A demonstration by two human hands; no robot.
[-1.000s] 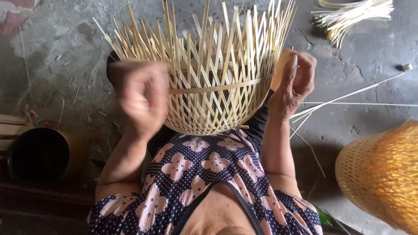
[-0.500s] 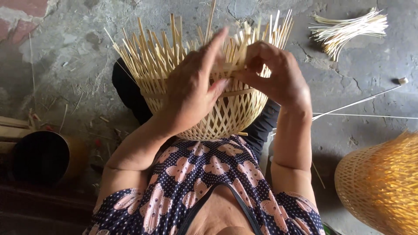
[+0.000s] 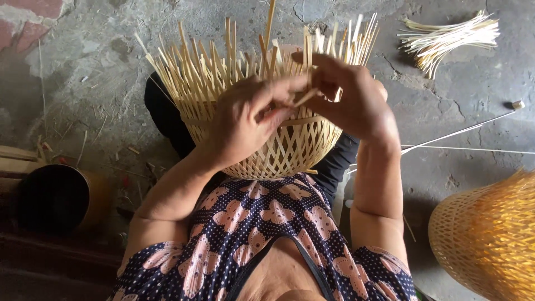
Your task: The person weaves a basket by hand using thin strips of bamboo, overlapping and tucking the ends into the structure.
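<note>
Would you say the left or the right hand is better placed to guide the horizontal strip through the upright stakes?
Probably the right hand: it sits at the basket rim pinching the strip. The left hand lies lower, against the woven wall.

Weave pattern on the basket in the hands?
Open diagonal lattice of pale bamboo strips on the basket; head view.

Soft, even daylight over the concrete floor (image 3: 100, 83) — no glare, no hard shadows that I can find. I pick the half-woven basket (image 3: 267, 134) as my landmark: its upright splints read crisp. Directly in front of it my left hand (image 3: 245, 125) and right hand (image 3: 351, 103) show slight motion blur at the fingertips. Lower left of the basket the dark round pot (image 3: 53, 198) sits in dim shade, detail lost. Lower right, the finished basket (image 3: 490, 234) is bright, saturated yellow, a little soft. Upper right, the pale strip bundle (image 3: 451, 36) nears overexposure — edges still sharp.
</note>
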